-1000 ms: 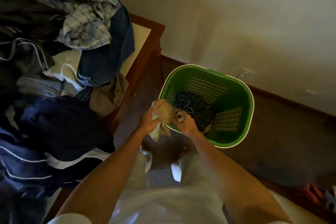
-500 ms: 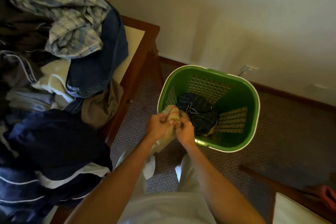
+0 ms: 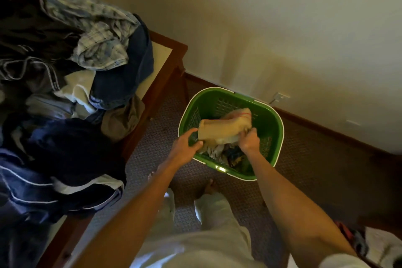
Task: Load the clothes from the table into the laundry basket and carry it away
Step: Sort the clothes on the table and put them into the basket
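A green laundry basket (image 3: 279, 124) stands on the carpet by the wall, with a dark checked garment (image 3: 232, 155) lying in it. Over its opening I hold a folded beige cloth (image 3: 224, 129) with thin red lines. My left hand (image 3: 185, 147) curls round the cloth's left end at the basket's near-left rim. My right hand (image 3: 250, 140) grips its right lower edge. On the wooden table (image 3: 171, 65) at the left lies a heap of clothes: a plaid shirt (image 3: 97, 35), dark blue jeans (image 3: 130, 72), a khaki piece (image 3: 124, 117) and a navy jacket (image 3: 54, 159) with white stripes.
A wall socket (image 3: 280, 97) sits low on the wall behind the basket. My bare feet (image 3: 208, 187) stand on the carpet between table and basket. Red and white items (image 3: 348, 233) lie on low furniture at the bottom right.
The beige cloth has moved from the basket's near-left rim to over its middle, spread flatter between my hands. My hands have drawn apart.
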Motion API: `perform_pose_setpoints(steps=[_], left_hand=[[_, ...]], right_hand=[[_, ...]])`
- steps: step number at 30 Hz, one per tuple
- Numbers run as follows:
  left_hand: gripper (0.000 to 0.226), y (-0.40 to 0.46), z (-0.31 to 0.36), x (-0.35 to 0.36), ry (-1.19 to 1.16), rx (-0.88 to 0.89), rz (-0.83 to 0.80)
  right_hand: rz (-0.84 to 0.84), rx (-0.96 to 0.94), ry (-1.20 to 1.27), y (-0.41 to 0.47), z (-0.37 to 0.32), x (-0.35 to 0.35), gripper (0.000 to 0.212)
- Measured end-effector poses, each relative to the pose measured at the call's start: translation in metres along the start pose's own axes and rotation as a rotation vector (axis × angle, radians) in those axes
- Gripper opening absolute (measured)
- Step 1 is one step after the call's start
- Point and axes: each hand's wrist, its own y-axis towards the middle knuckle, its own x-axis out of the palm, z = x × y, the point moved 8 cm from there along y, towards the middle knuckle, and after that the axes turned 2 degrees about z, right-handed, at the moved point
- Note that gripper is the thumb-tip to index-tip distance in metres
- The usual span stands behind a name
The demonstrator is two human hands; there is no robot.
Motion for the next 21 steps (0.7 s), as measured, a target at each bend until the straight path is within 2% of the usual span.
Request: perform_pose_setpoints(steps=[2, 4, 7, 10, 13, 15, 17, 19, 21], left_hand=[[0.058, -0.014, -0.010, -0.015, -0.018, -0.027, 0.020], [0.057, -0.030, -0.016, -0.040, -0.018, -0.028, 0.086], [0.046, -0.067, -0.017, -0.094, -0.007, 0.036, 0.301], [0.033, -0.123, -0.021, -0.157, 0.049, 0.141, 0.600], [0.027, -0.192, -0.054, -0.217, 0.035, 0.138, 0.952], [0.030, -0.226, -0.082, -0.244, 0.066, 0.001, 1.135], [0.054, -0.260, -0.135, -0.269, 0.180, -0.266, 1.206], [0.090, -0.285, -0.201, -0.281, 0.231, -0.543, 1.104], [0.114, -0.311, -0.264, -0.282, 0.195, -0.738, 1.005]], right_hand=[[-0.211, -0.018, -0.258, -0.007, 0.008, 0.022, 0.039], [-0.275, -0.120, -0.408, -0.021, -0.006, 0.041, 0.031], [-0.322, -0.236, -0.381, -0.054, -0.049, 0.079, 0.025], [-0.358, -0.400, -0.216, -0.108, -0.108, 0.123, 0.018], [-0.408, -0.727, -0.142, -0.190, -0.167, 0.172, 0.030], [-0.514, -0.826, -0.119, -0.236, -0.185, 0.208, 0.050], [-0.630, -0.870, -0.171, -0.289, -0.191, 0.256, 0.080], [-0.706, -0.798, -0.263, -0.332, -0.185, 0.298, 0.105], [-0.692, -0.743, -0.407, -0.361, -0.172, 0.329, 0.119]])
